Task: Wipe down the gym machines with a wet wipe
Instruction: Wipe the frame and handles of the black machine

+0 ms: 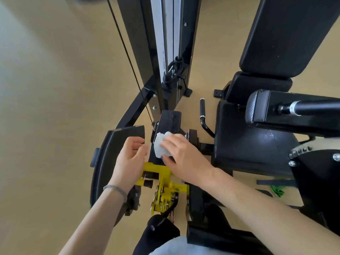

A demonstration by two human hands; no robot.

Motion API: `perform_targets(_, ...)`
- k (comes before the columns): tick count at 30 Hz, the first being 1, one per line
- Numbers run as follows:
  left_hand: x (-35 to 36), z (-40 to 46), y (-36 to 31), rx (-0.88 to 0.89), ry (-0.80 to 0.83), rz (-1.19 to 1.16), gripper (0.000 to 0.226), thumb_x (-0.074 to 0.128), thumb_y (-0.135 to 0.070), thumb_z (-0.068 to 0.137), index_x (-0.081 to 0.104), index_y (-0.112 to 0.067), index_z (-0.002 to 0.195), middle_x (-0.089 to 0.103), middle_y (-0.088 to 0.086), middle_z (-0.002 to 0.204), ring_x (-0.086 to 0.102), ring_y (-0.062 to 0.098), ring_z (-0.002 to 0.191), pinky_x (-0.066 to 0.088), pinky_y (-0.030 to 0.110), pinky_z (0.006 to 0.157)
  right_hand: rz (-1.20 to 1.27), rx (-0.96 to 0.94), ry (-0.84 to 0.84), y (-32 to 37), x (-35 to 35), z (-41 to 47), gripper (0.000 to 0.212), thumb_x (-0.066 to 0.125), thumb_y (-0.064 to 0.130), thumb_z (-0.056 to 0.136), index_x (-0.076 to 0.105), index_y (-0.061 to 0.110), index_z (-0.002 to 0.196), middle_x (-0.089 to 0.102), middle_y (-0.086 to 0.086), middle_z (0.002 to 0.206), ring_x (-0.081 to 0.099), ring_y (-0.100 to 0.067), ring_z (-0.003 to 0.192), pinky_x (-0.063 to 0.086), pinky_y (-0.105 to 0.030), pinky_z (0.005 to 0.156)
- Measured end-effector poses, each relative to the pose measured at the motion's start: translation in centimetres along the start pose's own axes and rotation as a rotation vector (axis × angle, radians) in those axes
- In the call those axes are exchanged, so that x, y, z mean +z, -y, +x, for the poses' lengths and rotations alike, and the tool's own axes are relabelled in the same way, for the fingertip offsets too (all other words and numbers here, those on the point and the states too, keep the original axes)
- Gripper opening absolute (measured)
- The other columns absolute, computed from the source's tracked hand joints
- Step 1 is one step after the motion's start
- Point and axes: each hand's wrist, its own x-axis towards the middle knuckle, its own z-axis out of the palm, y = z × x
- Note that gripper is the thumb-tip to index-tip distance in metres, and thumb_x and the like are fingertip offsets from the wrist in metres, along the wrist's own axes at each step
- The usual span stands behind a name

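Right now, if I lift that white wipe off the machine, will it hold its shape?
Probably not. The wet wipe looks crumpled and bunched under the right hand, so it is likely floppy and light. Being damp, it may cling slightly to the black machine part.

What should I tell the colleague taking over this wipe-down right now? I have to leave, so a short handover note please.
Right hand: holds the white wet wipe and presses it onto the black machine part just above the yellow adjustment bracket.
Left hand: open, holding nothing, hovering beside the curved black guard.
Done: cannot tell which surfaces are already wiped; nothing looks visibly wet.
Left: finish this black part, then probably the yellow bracket, the side handle, the seat pad and the back pad.
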Motion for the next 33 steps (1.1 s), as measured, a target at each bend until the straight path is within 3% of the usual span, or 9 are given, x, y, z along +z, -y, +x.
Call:
perform_targets(3,0.8,1.6,1.1,-0.046,0.072,0.027,0.027,0.049,-0.031,0.102,0.054,-0.03,0.129,0.064,-0.01,0.112,0.063,0.008,0.1,0.054,0.028,0.082,-0.149,-0.012,0.009,-0.6,0.9,-0.5,0.048,0.049,0.029,0.102,0.054,0.003,0.142,0.055,-0.01,0.143,0.046,-0.023,0.137,0.037,-0.034,0.119)
perform_targets(6,2.0,2.7,1.1,-0.054,0.112,-0.002,0.026,0.046,-0.033,0.101,0.062,-0.027,0.12,0.068,-0.002,0.101,0.065,0.016,0.092,0.058,0.039,0.085,-0.152,0.102,0.055,-0.7,1.1,0.2,0.058,0.038,0.043,0.105,0.044,0.009,0.152,0.043,-0.004,0.158,0.033,-0.016,0.149,0.019,-0.027,0.125)
perform_targets(11,3.2,3.6,0.6,-0.061,0.07,-0.005,0.02,0.047,-0.035,0.103,0.059,-0.019,0.104,0.06,-0.001,0.082,0.051,0.011,0.065,0.044,0.025,0.056,0.004,0.339,0.279,-1.5,0.1,6.0,0.057,0.026,0.04,0.111,0.027,0.011,0.16,0.018,0.0,0.17,0.009,-0.008,0.155,-0.001,-0.018,0.119)
perform_targets(14,3.4,3.8,1.0,-0.094,0.096,-0.058,0.018,0.048,-0.034,0.103,0.057,-0.018,0.102,0.056,-0.001,0.081,0.047,0.009,0.064,0.038,0.021,0.053,0.049,0.339,0.27,-0.7,-0.6,6.0,0.053,0.026,0.036,0.112,0.03,0.012,0.159,0.02,0.0,0.169,0.011,-0.008,0.155,0.0,-0.015,0.116)
perform_targets(19,3.0,4.5,1.7,-0.129,0.174,-0.177,0.019,0.049,-0.038,0.098,0.052,-0.019,0.094,0.054,0.008,0.086,0.048,0.015,0.073,0.046,0.036,0.067,0.086,0.227,0.213,0.2,-0.4,1.3,0.048,0.033,0.036,0.111,0.038,0.023,0.157,0.028,0.01,0.165,0.013,0.004,0.151,0.004,-0.008,0.115)
perform_targets(21,2.7,4.8,2.0,-0.169,0.214,-0.192,0.027,0.048,-0.045,0.093,0.055,-0.019,0.1,0.06,0.019,0.101,0.057,0.022,0.084,0.054,0.048,0.084,0.05,0.206,0.218,0.1,-0.8,1.8,0.046,0.033,0.035,0.111,0.042,0.025,0.155,0.037,0.009,0.16,0.022,0.0,0.147,0.018,-0.016,0.118)
perform_targets(23,2.4,5.1,1.7,-0.133,0.189,-0.179,0.029,0.048,-0.043,0.097,0.054,-0.023,0.116,0.063,0.013,0.109,0.064,0.02,0.095,0.057,0.045,0.088,0.039,0.206,0.218,0.3,-1.2,2.7,0.045,0.033,0.036,0.11,0.046,0.025,0.152,0.043,0.008,0.152,0.03,-0.004,0.14,0.03,-0.027,0.116)
perform_targets(27,1.6,6.8,0.6,0.28,0.112,0.052,0.034,0.048,-0.03,0.102,0.047,-0.033,0.137,0.049,-0.007,0.13,0.058,0.005,0.105,0.047,0.017,0.084,0.289,0.346,0.202,-0.2,-1.4,3.1,0.042,0.033,0.036,0.111,0.053,0.02,0.145,0.049,0.009,0.147,0.035,-0.001,0.137,0.031,-0.027,0.115)
perform_targets(33,1.9,10.6,-2.6,0.653,0.534,0.903,0.028,0.051,-0.032,0.099,0.059,-0.03,0.126,0.052,-0.005,0.128,0.047,0.015,0.117,0.047,0.036,0.1,0.862,0.597,-0.167,-1.4,-0.5,3.1,0.046,0.029,0.041,0.108,0.07,0.022,0.117,0.071,0.003,0.117,0.061,-0.016,0.12,0.045,-0.041,0.11)
